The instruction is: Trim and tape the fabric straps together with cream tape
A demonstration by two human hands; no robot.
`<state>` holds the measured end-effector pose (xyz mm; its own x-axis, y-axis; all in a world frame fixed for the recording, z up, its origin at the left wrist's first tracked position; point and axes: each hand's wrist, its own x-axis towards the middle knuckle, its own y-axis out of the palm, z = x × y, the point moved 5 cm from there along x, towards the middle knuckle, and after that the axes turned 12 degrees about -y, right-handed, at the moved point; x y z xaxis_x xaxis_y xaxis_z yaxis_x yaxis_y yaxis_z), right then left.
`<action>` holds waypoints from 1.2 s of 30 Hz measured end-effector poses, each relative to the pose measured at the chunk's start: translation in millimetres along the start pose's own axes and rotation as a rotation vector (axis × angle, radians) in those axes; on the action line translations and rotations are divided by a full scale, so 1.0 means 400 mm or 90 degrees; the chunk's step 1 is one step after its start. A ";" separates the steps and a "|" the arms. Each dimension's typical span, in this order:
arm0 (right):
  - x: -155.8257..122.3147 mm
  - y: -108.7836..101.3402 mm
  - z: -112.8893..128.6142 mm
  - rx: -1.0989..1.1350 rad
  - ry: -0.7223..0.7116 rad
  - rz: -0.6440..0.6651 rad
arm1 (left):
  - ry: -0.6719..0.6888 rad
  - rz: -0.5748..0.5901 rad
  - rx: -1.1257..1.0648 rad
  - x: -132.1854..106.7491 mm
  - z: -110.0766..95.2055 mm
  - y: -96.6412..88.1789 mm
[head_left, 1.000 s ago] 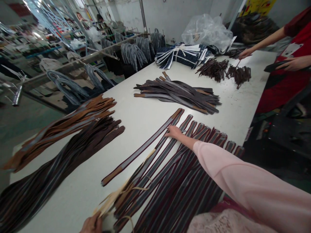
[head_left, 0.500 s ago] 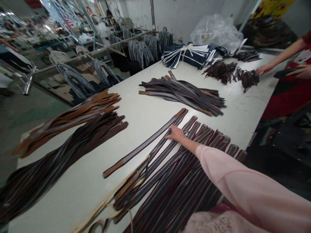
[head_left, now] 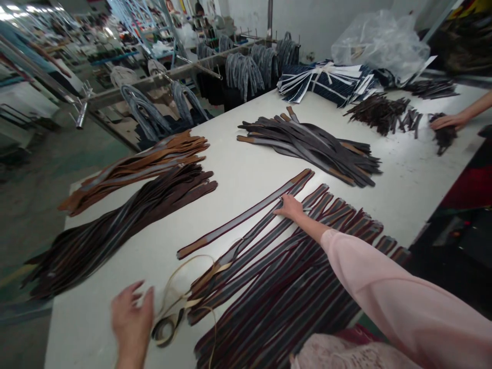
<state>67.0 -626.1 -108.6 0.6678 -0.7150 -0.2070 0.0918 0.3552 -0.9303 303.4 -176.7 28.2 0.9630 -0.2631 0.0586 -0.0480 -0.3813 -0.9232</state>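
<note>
In the head view, the grey bundle [head_left: 307, 146] of straps lies across the white table [head_left: 407, 200] and serves as the landmark. On its near side, 1 maroon-edged strip [head_left: 246, 214] lies flat and straight. Its long axis slants: 1 tan end points up and right toward the bundle, the other down and left, away from it. The 2 are apart.

The right hand [head_left: 291, 207], also on the near side of the bundle, rests at a neighbouring strip, fingers bent and close together. A thin metallic glint shows at its fingertips, too small to name; whether it grips the strip I cannot tell. Nearer still than the hand, fanned strips [head_left: 284, 271] overlap, most sharing the same slant.

The left hand [head_left: 132, 318], well to the near left of the bundle, is raised with thumb and fingers parted, holding nothing. Just beside it lies a coiled ribbon [head_left: 157, 328].

Left of the bundle are 2 others, a rust-brown bundle [head_left: 142, 166] and a dark brown bundle [head_left: 126, 230], pointing up and right. Right of it, a co-worker's hand [head_left: 448, 122] holds a dark clump [head_left: 445, 139].
</note>
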 end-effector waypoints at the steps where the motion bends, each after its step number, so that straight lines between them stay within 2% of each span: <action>1: 0.000 0.002 0.000 0.000 0.001 0.001 | 0.069 0.023 -0.035 -0.010 -0.082 0.052; 3: 0.001 0.003 0.001 -0.002 -0.001 0.001 | 0.241 0.117 -0.100 -0.056 -0.251 0.173; 5: 0.001 0.003 0.003 -0.003 -0.003 0.000 | 0.320 0.186 -0.079 -0.107 -0.375 0.289; 6: 0.001 0.003 0.003 -0.003 -0.003 0.001 | 0.326 0.202 -0.057 -0.125 -0.415 0.335; 8: 0.002 0.003 0.002 -0.002 -0.003 0.004 | 0.297 0.209 -0.018 -0.143 -0.454 0.398; 10: 0.003 0.003 0.000 0.001 -0.004 0.005 | 0.264 0.202 0.003 -0.143 -0.461 0.421; 12: 0.005 0.003 -0.002 0.006 -0.010 0.003 | 0.246 0.202 0.006 -0.135 -0.455 0.421; 14: 0.008 0.002 -0.004 0.010 -0.013 0.002 | 0.187 0.260 -0.008 -0.123 -0.440 0.425; 17: 0.013 0.001 -0.007 0.014 -0.014 0.001 | 0.061 0.396 -0.034 -0.109 -0.409 0.449; 19: 0.014 -0.001 -0.007 0.014 -0.015 0.000 | 0.028 0.428 -0.042 -0.099 -0.391 0.463; 26: 0.017 0.005 -0.005 0.006 -0.009 0.000 | 0.001 0.401 -0.030 -0.084 -0.324 0.477; 32: 0.008 -0.009 0.000 -0.001 0.013 0.012 | -0.059 0.366 0.037 -0.093 -0.312 0.479; 34: -0.007 -0.024 0.024 -0.024 0.002 0.000 | -0.077 0.363 0.053 -0.091 -0.315 0.479; 36: -0.028 -0.032 0.078 -0.046 -0.055 -0.023 | -0.089 0.363 0.063 -0.089 -0.318 0.480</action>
<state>81.4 -603.8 -84.8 0.7262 -0.6711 -0.1495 0.0656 0.2841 -0.9565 226.4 -353.2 -102.7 0.8185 -0.2809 -0.5012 -0.5495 -0.1282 -0.8256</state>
